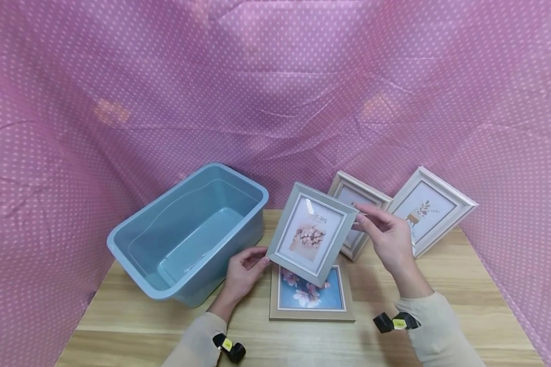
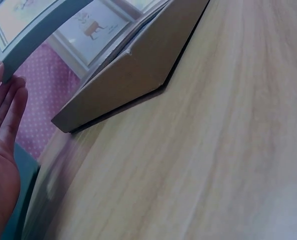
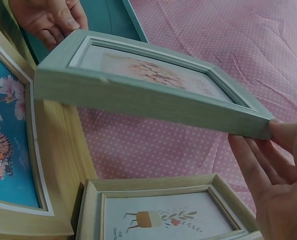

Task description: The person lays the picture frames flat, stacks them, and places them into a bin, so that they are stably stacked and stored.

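A grey-green picture frame point(image 1: 286, 253) with a pink blossom print is held up, tilted, between both hands. My left hand point(image 1: 243, 272) pinches its lower left corner, thumb on the front and fingers behind. My right hand point(image 1: 390, 242) pinches the opposite upper right corner the same way. Beneath it, a tan picture frame point(image 1: 312, 315) with a blue blossom print lies on the table, partly covered in the head view. In the right wrist view, the held green frame point(image 3: 153, 107) is seen edge-on, with the tan frame point(image 3: 43, 227) to its left.
A blue-grey plastic tub point(image 1: 188, 270) stands at the left on the wooden table point(image 1: 303, 344). Behind the right hand are a beige picture frame point(image 1: 365, 188) and a whitish picture frame point(image 1: 445, 224) with a plant print. Pink dotted cloth point(image 1: 275, 102) hangs around the table.
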### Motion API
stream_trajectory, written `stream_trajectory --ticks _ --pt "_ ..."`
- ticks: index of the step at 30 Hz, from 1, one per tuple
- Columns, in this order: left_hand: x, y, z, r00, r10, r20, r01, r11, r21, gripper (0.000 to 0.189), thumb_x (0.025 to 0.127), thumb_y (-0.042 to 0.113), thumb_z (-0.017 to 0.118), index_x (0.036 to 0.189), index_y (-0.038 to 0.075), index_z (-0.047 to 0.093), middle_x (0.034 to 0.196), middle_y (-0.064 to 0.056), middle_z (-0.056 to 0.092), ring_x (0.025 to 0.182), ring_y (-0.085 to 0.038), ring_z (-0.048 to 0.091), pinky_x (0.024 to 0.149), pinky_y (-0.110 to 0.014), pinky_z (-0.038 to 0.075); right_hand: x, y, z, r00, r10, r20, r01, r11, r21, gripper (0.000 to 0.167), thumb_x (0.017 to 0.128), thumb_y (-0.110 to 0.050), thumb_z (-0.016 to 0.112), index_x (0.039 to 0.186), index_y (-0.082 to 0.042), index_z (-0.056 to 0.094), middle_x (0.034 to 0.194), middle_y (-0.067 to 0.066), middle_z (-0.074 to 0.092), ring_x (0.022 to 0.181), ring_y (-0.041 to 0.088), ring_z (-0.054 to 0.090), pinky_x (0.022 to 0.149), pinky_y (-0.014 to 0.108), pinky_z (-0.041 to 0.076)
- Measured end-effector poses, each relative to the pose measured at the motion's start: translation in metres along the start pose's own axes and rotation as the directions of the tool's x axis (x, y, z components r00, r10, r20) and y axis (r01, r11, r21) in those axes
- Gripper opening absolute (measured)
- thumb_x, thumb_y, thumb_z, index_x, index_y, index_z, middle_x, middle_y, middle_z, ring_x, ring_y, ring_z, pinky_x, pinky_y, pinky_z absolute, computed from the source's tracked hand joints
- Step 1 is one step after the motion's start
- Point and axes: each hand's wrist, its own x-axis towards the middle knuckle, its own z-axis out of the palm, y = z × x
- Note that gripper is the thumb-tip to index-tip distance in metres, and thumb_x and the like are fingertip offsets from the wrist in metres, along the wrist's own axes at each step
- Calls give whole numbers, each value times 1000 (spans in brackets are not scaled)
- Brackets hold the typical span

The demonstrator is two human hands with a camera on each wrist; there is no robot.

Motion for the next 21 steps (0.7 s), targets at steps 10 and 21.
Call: stream_trajectory --ticks 10,21 --pt "-1 1 3 998 30 -47 -32 999 -43 27 96 -12 70 120 -22 66 118 -44 67 103 -2 72 95 -16 61 -7 6 -4 1000 -6 4 6 998 64 27 99 9 69 124 20 67 125 -5 81 106 8 79 85 32 67" --pt "0 1 6 986 -58 -159 38 991 -125 26 94 -14 70 118 -22 65 105 -12 79 94 -5 76 87 -19 64 -19 9 -5 996 35 -86 -37 999 -16 23 95 10 75 116 17 73 109 -7 83 95 6 79 89 23 65"
